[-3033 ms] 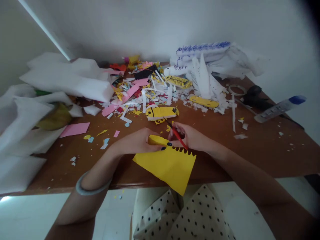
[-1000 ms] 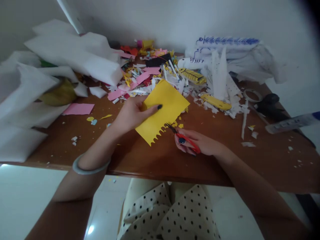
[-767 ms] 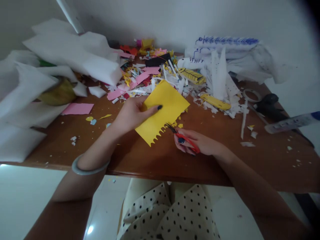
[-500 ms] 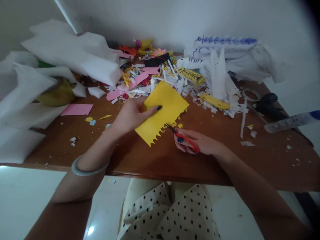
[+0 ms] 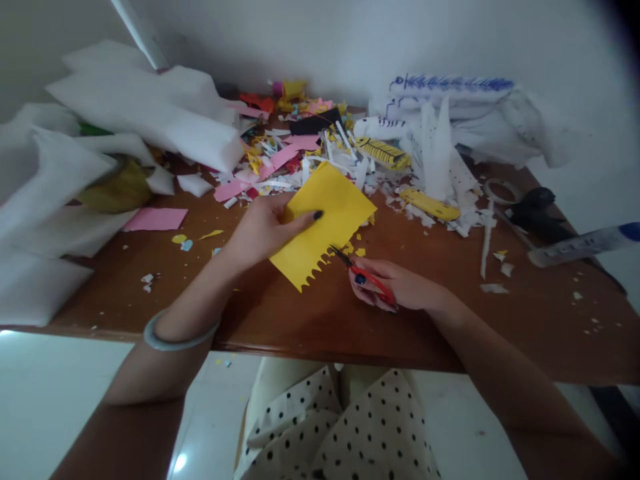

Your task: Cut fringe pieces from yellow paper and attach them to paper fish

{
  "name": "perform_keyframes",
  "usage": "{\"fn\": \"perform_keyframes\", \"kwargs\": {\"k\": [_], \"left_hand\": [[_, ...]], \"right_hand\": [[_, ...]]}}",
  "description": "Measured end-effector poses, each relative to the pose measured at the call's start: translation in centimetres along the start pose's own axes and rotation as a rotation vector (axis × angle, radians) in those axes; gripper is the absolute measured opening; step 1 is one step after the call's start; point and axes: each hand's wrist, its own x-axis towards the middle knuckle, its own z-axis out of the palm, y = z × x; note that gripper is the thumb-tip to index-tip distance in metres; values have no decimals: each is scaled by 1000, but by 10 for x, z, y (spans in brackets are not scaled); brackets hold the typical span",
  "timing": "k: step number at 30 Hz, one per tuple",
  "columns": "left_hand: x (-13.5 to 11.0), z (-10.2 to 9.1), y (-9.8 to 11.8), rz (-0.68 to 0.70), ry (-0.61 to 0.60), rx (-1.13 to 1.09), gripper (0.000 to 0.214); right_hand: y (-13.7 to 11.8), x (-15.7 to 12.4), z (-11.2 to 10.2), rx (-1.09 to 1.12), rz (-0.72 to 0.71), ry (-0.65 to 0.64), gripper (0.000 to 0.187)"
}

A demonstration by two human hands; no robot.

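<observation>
Two hands, one left hand point(image 5: 267, 230) and one right hand point(image 5: 406, 283), had one yellow paper sheet point(image 5: 334, 205) and one pair of red-handled scissors point(image 5: 376, 285) between them. Around the sheet there were one grey bangle point(image 5: 175, 345) at eight o'clock, one pink paper rectangle point(image 5: 156, 219) at nine, one black strip point(image 5: 315, 123) at twelve, one blue-capped bottle point(image 5: 575, 247) at three, and paper scraps point(image 5: 284, 157) too numerous to count.

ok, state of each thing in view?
Yellow paper: held, notched along part of one edge
Red-handled scissors: held, tips at that edge; open or shut unclear
Left hand: gripping yellow paper
Right hand: gripping red-handled scissors
Pink sheet: lying flat
Paper scraps: cut, mostly heaped
Bottle: lying on its side
Bracelet: worn
</observation>
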Motion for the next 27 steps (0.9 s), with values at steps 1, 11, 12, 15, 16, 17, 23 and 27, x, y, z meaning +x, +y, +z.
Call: {"fn": "perform_keyframes", "kwargs": {"k": [1, 11, 12, 15, 16, 17, 23, 27], "left_hand": [[0, 0, 0, -2, 5, 1, 37], [0, 0, 0, 4, -35, 4, 39], [0, 0, 0, 1, -35, 2, 39], [0, 0, 1, -15, -36, -19, 39], [0, 0, 1, -21, -37, -30, 38], [0, 1, 1, -28, -43, -40, 38], [-1, 3, 0, -24, -37, -36, 37], [-2, 4, 0, -35, -31, -40, 39]], "right_hand": [[1, 0, 0, 5, 9, 0, 35], [4, 1, 0, 45, -25, -14, 34], [4, 1, 0, 45, -27, -13, 34], [3, 1, 0, 42, -24, -6, 34], [3, 1, 0, 45, -21, -8, 34], [3, 1, 0, 52, -20, -10, 33], [3, 1, 2, 79, -34, -21, 35], [3, 2, 2, 84, -17, 2, 34]]}}
